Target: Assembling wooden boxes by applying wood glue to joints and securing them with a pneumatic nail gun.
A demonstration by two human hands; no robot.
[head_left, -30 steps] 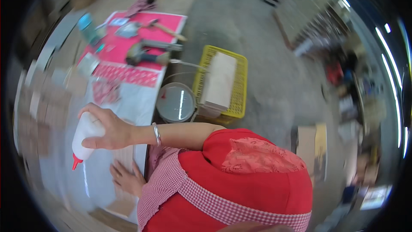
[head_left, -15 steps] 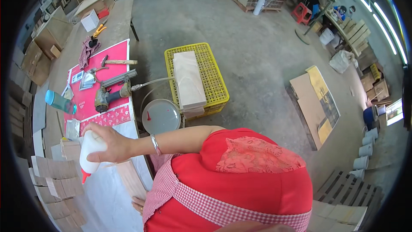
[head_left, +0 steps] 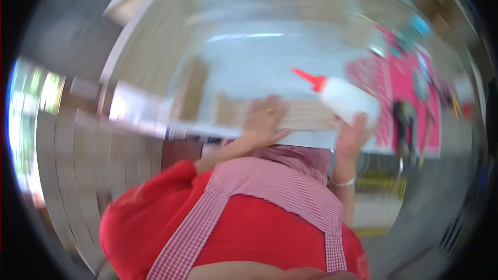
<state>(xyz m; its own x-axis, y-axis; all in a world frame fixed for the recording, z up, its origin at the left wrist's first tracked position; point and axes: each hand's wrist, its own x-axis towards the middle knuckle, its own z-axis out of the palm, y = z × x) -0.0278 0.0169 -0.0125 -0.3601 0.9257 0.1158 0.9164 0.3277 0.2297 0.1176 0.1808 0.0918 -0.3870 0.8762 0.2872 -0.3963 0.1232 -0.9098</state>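
Note:
My right hand [head_left: 351, 141] is wrapped round a white squeeze bottle [head_left: 348, 101] with a red nozzle. The bottle is tilted, its nozzle pointing left and slightly up, above the right part of a pale wooden board [head_left: 306, 114]. On that board, left of the bottle, my left hand [head_left: 263, 120] lies flat with its fingers stretched out. The board rests along the near edge of a table covered in a pale blue-white sheet [head_left: 264, 67]. Motion blurs much of the picture.
Another wooden piece [head_left: 191, 89] lies at the left of the sheet. To the right, a pink mat [head_left: 383, 124] bears a dark power tool [head_left: 404, 116]. A teal bottle [head_left: 415, 28] stands beyond. Below at the right is a yellow crate [head_left: 381, 185] with pale boards on it.
The view has swung left to face the table. The squeeze bottle, still in my right hand, has gone from nozzle down to nearly level. My left hand, mostly hidden before, now shows on the board.

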